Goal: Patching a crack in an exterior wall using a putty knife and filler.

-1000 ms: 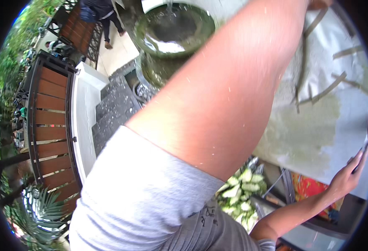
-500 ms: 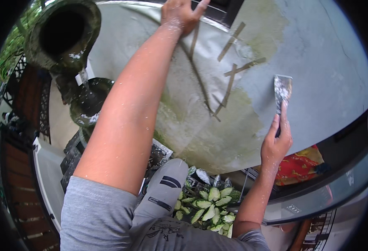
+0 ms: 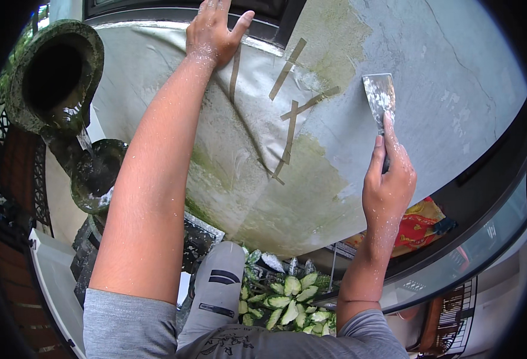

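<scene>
1. At the right of the taped patch, we have the scraper [image 3: 379, 100] up against or just in front of the grey wall [image 3: 422, 134]; we cannot tell whether its edge touches. The blade [image 3: 378, 87] points upward and carries white residue.
2. Our right hand [image 3: 390, 188] is wrapped around the dark handle [image 3: 386, 163], with the index finger [image 3: 391, 134] stretched toward the blade. That looks a sound hold: the finger can steer the edge. We would set the blade at a low angle and press evenly, so that a corner does not gouge.
3. Just left of the blade, a greenish, stained area [image 3: 329, 51] meets the smoother grey surface. We would take short strokes there and wipe the residue off often.
4. Farther left, brown tape strips [image 3: 290, 134] lie at the border of a creased, pale sheet [image 3: 254, 116]. We should keep the edge clear of both, as it could snag them.
5. Our left hand [image 3: 211, 37] is spread at the dark window frame [image 3: 278, 27], holding nothing that we can see; it seems to brace us.
6. Below are leafy plants [image 3: 291, 294]; at far left, a stone fountain [image 3: 15, 99] pours water.
</scene>
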A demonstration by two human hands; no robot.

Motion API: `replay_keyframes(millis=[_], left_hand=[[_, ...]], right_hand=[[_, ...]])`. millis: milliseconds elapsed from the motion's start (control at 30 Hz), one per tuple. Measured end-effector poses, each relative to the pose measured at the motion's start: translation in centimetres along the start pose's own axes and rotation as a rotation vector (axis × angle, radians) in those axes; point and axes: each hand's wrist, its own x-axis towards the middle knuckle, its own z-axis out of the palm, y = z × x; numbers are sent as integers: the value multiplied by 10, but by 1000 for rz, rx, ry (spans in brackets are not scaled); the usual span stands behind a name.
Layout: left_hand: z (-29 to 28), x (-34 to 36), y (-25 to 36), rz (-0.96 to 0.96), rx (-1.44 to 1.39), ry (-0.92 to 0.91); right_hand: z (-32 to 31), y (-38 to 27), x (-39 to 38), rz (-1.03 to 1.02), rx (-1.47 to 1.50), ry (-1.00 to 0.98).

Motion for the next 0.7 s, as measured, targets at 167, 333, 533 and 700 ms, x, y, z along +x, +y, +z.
replay_keyframes(millis=[167, 333, 533, 700], left_hand=[[-2, -1, 5, -43, -38, 4], [2, 0, -2, -32, 32, -19], [-4, 0, -6, -10, 11, -8], [3, -1, 0, -26, 46, -46]], right_hand=[[-1, -19, 32, 3, -72, -79], [-17, 4, 12, -84, -98, -4], [-12, -9, 30, -153, -109, 52], [-17, 3, 18, -110, -153, 18]])
